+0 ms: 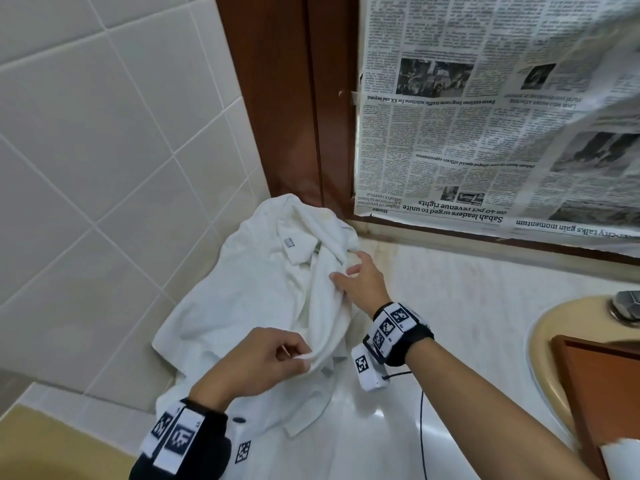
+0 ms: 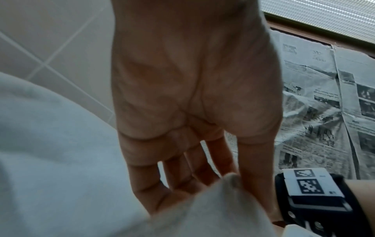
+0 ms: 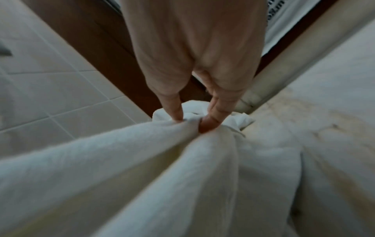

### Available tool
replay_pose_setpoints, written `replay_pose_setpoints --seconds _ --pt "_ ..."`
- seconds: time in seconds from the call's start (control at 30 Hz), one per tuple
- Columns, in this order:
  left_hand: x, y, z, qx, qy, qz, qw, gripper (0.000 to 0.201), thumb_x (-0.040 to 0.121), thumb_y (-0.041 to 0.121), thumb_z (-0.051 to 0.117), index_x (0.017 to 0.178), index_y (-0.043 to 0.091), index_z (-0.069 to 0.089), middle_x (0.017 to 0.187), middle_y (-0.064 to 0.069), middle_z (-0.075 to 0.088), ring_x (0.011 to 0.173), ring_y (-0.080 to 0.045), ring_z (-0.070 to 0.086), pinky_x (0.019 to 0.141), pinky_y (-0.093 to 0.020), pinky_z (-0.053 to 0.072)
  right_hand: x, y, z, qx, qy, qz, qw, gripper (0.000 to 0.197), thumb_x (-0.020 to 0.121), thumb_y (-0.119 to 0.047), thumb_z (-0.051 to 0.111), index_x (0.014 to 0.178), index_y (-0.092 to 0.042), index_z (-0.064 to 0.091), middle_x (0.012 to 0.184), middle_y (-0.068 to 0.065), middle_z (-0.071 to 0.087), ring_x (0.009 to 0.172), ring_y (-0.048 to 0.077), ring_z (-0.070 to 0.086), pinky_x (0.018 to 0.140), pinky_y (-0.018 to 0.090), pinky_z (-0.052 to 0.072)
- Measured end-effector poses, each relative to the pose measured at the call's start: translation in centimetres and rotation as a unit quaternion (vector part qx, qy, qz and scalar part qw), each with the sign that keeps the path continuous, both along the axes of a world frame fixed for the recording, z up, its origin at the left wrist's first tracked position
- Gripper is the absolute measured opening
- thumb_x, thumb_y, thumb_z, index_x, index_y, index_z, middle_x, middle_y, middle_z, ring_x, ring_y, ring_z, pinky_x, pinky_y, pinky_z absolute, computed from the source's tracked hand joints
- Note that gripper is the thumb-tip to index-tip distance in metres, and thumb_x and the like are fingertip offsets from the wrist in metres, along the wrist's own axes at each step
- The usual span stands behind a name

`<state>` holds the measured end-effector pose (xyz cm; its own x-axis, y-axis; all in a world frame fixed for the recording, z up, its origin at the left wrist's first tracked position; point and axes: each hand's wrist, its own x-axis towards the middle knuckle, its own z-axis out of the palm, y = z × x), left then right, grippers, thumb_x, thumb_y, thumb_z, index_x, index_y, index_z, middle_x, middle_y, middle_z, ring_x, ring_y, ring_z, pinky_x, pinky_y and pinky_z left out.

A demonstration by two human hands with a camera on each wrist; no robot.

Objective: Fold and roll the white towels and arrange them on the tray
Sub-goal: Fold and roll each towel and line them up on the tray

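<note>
While it lies rumpled on the pale countertop (image 1: 450, 306), the white towel (image 1: 249, 292) is bunched up into the back left corner, one end pushed against the tiled wall (image 1: 86, 150) and the brown wooden frame (image 1: 287, 98), the other end trailing toward the front edge. A small grey label (image 1: 289, 242) shows on a flap near the far end. A raised ridge of cloth runs between the two hands. At the near end, the left hand (image 1: 256, 362) has its thumb and curled fingers pinched on that fold; from the left wrist view the fingers (image 2: 146, 184) hang close together with a peak of towel (image 2: 213, 208) pushed up against their tips. At the far end, the right hand (image 1: 360, 278) pinches the same ridge: the right wrist view shows the thumb (image 3: 174, 109) on one side and a fingertip (image 3: 213, 118) on the other, the cloth (image 3: 142, 168) gathered tight between them and fanning out toward the camera. Both wrists carry black bands with black-and-white square markers, and a black cable (image 1: 422, 427) runs down from the right one across the counter. Behind the counter, sheets of newspaper (image 1: 485, 116) cover the panel inside the wooden frame. Over at the right edge sits a beige basin (image 1: 540, 348) with a metal tap (image 1: 627, 304), and a reddish-brown wooden tray (image 1: 595, 393) lies across it, with a bit of white cloth (image 1: 620, 459) at its near corner.
</note>
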<state>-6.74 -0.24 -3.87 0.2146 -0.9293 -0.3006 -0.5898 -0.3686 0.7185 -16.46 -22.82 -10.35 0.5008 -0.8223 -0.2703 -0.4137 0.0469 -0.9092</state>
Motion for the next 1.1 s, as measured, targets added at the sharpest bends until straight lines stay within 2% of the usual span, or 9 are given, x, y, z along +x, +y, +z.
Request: replay_pose_setpoints --seconds 0.07,0.17,0.37,0.63,0.77,0.83,0.9,0.97,1.1 --pt "0.1 0.0 0.6 0.037 0.021 -0.014 0.999 0.006 0.087 0.037 0.074 0.087 0.031 0.075 0.077 0.016 0.071 0.068 -0.001 0.063 0.071 -0.019 0.049 -0.5 0.4 -0.4 0.038 0.001 0.009 0.999 0.057 0.084 -0.018 0.072 0.135 -0.006 0.05 0.109 0.013 0.066 0.103 0.031 0.063 0.093 0.041 0.052" --pt "0.5 -1.1 0.9 0.01 -0.015 0.008 1.0 0.016 0.088 0.046 0.071 0.081 0.031 0.071 0.075 0.017 0.068 0.067 0.002 0.061 0.068 -0.014 0.044 -1.9 1.3 0.4 0.093 -0.077 0.055 0.991 0.007 0.08 -0.001 0.066 0.084 0.005 0.065 0.077 0.015 0.059 0.077 0.029 0.058 0.069 0.037 0.052" --pt "0.7 -4.9 -0.7 -0.07 0.058 0.194 0.977 0.054 0.086 0.066 0.061 0.128 0.031 0.057 0.117 0.012 0.064 0.102 -0.011 0.064 0.089 -0.032 0.055 -7.7 4.6 3.8 0.056 -0.09 0.21 0.972 0.004 0.081 0.007 0.063 0.082 0.011 0.064 0.069 0.007 0.056 0.06 0.018 0.05 0.051 0.023 0.041" --pt "-5.8 -4.6 -6.3 0.078 -0.011 -0.007 0.997 0.037 0.083 0.035 0.074 0.117 0.023 0.065 0.106 0.005 0.07 0.102 -0.015 0.065 0.089 -0.024 0.049 -16.6 9.1 -0.3 0.082 0.122 0.344 0.927 0.006 0.075 -0.017 0.064 0.069 -0.018 0.066 0.072 0.0 0.069 0.069 0.016 0.062 0.067 0.03 0.051" --pt "-7.3 -3.4 -8.8 0.099 0.003 -0.013 0.995 0.037 0.082 0.032 0.073 0.116 0.025 0.06 0.097 0.009 0.07 0.095 -0.012 0.064 0.082 -0.02 0.046 -19.1 7.4 -2.4 -0.081 0.192 0.11 0.972 0.014 0.086 -0.026 0.064 0.079 -0.014 0.062 0.083 -0.002 0.064 0.078 0.016 0.059 0.065 0.019 0.044" --pt "-7.6 -3.3 -9.5 0.105 -0.033 -0.02 0.994 0.051 0.081 0.038 0.073 0.126 0.025 0.052 0.099 0.011 0.066 0.094 -0.009 0.062 0.089 -0.026 0.049 -19.1 6.6 -3.6 -0.136 0.199 0.004 0.971 0.034 0.086 -0.036 0.068 0.113 -0.018 0.059 0.115 0.0 0.056 0.109 0.022 0.053 0.087 0.029 0.046" --pt "-8.3 -3.4 -9.8 0.084 -0.046 -0.025 0.995 0.075 0.081 0.04 0.073 0.144 0.028 0.035 0.098 0.014 0.064 0.095 -0.006 0.06 0.092 -0.03 0.049 -18.5 6.3 -4.8 -0.095 0.215 0.023 0.972 0.078 0.082 -0.045 0.072 0.147 -0.019 0.036 0.143 0.005 0.039 0.134 0.027 0.035 0.106 0.04 0.037" --pt "-9.0 -3.9 -9.8 0.023 -0.042 0.013 0.999 0.09 0.084 0.039 0.07 0.154 0.035 0.013 0.092 0.013 0.063 0.089 -0.003 0.06 0.084 -0.028 0.048 -17.5 6.3 -5.7 -0.043 0.199 0.047 0.978 0.095 0.08 -0.042 0.076 0.154 -0.016 0.022 0.151 0.008 0.035 0.138 0.027 0.035 0.107 0.036 0.034" --pt "-9.4 -5.5 -9.5 -0.025 -0.117 0.04 0.992 0.035 0.089 0.028 0.06 0.123 0.022 0.061 0.102 -0.002 0.062 0.097 -0.02 0.062 0.081 -0.032 0.046 -16.8 6.4 -7.1 0.0 0.169 0.045 0.985 0.065 0.081 -0.031 0.076 0.137 -0.017 0.047 0.135 0.01 0.053 0.116 0.023 0.051 0.085 0.028 0.041"
